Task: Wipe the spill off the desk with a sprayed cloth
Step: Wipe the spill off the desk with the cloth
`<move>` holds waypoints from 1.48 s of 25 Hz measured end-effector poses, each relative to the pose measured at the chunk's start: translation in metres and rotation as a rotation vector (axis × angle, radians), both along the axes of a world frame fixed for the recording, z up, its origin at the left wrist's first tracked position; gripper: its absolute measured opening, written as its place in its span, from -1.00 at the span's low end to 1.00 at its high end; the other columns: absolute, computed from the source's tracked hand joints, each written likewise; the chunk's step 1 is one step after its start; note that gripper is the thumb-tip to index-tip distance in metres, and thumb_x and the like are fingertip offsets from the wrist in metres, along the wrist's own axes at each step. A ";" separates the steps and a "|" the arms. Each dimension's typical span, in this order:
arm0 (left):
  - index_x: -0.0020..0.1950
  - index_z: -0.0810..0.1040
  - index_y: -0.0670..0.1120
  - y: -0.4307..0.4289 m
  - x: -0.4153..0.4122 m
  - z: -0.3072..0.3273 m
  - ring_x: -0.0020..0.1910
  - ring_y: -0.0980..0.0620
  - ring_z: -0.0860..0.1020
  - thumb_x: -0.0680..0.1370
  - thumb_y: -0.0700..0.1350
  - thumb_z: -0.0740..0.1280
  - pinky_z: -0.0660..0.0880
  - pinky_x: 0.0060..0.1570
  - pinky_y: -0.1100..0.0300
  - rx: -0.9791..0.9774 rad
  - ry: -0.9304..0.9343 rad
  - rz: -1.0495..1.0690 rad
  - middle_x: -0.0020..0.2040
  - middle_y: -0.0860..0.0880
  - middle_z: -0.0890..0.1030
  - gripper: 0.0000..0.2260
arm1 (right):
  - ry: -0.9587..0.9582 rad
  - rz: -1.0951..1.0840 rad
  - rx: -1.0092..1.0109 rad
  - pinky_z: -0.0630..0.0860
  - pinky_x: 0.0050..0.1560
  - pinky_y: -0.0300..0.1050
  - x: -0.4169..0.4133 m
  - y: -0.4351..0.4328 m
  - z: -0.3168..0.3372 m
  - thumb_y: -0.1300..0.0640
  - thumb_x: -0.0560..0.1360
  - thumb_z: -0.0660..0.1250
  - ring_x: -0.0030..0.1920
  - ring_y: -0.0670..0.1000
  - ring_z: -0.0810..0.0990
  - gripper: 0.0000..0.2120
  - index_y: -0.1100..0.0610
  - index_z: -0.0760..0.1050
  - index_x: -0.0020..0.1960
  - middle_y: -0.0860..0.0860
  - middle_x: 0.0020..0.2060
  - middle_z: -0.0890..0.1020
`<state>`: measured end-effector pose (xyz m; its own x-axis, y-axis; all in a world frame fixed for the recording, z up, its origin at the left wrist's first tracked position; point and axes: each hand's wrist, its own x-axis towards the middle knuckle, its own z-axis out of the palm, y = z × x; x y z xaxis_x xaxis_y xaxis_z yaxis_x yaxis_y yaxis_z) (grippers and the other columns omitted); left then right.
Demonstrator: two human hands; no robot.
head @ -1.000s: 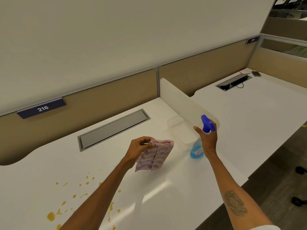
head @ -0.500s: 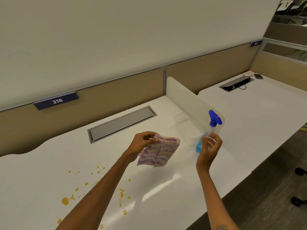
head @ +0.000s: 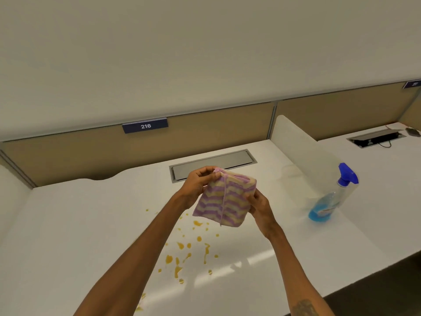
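Desk (head: 79,224): white top, runs L to R across the near field, w/ a tan partition along its far edge.

Plate "216" (head: 145,126): dark blue, fixed at the partition's top rail, far side, L of my hands.

Spill (head: 182,258): yellow-orange drops and streaks on the desk. It lies on the near side, below my hands and slightly L. The scatter runs from under the cloth toward the near edge.

L hand (head: 198,181): raised above the desk. Fingers are curled, w/ thumb and fingertips pinching the cloth's top L corner.

Hatch (head: 211,160): grey, closed, set flush in the desk, far side, just behind my hands.

Cloth (head: 224,201): purple/cream zigzag, folded. It hangs in the air btwn both hands, above the far end of the spill, apart from the desk surface.

R hand (head: 259,206): lower than the L hand, at the cloth's R edge. Fingers are curled onto that edge, gripping it.

Divider (head: 303,151): white upright panel btwn this desk and the next one R.

Spray bottle (head: 330,201): clear body, blue liquid low inside, blue trigger head. It stands on the desk by the divider's near end, well R of my R hand and apart from both hands.

Next desk (head: 387,179): open hatch (head: 376,139) w/ a cable. A small dark item (head: 412,131) sits far R; type cannot be told.
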<state>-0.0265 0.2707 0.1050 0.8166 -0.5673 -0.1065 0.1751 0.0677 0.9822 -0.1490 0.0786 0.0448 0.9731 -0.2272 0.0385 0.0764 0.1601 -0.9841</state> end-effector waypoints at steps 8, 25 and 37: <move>0.22 0.61 -0.13 0.085 0.002 -0.004 -0.03 -0.03 0.60 0.57 -0.05 0.39 0.56 -0.17 0.19 -0.021 0.041 0.137 0.01 -0.03 0.66 -0.73 | 0.041 0.037 0.172 0.54 0.19 0.21 0.022 0.082 0.014 -0.14 0.45 0.43 0.14 0.26 0.61 -0.47 0.16 0.53 0.29 0.22 0.18 0.62; 0.32 0.55 -0.13 0.125 -0.080 -0.096 0.18 -0.21 0.64 0.56 0.09 0.38 0.55 0.23 -0.13 0.098 0.338 -0.075 0.21 -0.17 0.66 -0.58 | 0.276 0.000 0.905 0.56 0.15 0.20 -0.048 0.139 -0.050 -0.24 0.61 0.07 0.15 0.21 0.60 -0.42 0.15 0.43 0.40 0.14 0.19 0.61; 0.17 0.65 -0.08 0.151 -0.095 -0.161 0.06 -0.13 0.66 0.66 0.11 0.21 0.63 0.04 -0.01 0.349 0.108 0.365 0.06 -0.05 0.69 -0.66 | 0.414 -0.212 0.650 0.65 -0.05 0.05 -0.062 0.085 -0.077 -0.11 0.58 0.23 -0.02 0.11 0.68 -0.58 0.13 0.51 0.31 0.11 0.05 0.68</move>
